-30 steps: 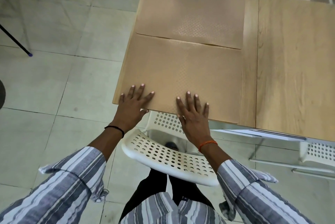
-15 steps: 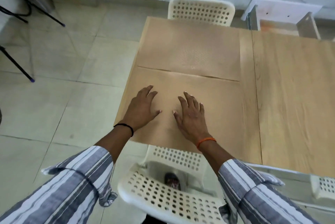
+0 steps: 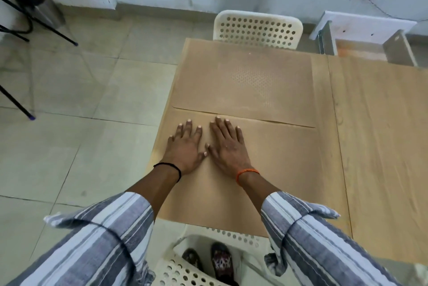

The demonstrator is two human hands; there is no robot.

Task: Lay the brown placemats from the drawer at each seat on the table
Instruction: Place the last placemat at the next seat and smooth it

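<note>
Two brown placemats lie flat on the left end of the wooden table (image 3: pixel 379 137). The near placemat (image 3: pixel 273 170) reaches the table's front edge; the far placemat (image 3: pixel 240 79) lies beyond it, and their long edges meet. My left hand (image 3: pixel 185 146) and my right hand (image 3: pixel 228 144) rest palm down, side by side, on the far left part of the near placemat, fingers spread. The fingertips of my right hand reach the seam between the mats. Neither hand holds anything.
A white perforated chair (image 3: pixel 258 28) stands at the table's far side, and another white perforated chair (image 3: pixel 208 260) is right below me at the near side. An open white drawer unit (image 3: pixel 363 35) sits at the back right. Black stand legs (image 3: pixel 27 31) cross the tiled floor at left.
Both hands slid forward across the near placemat, from its front edge up to its far edge, and came closer together. The view tilted up toward the wall.
</note>
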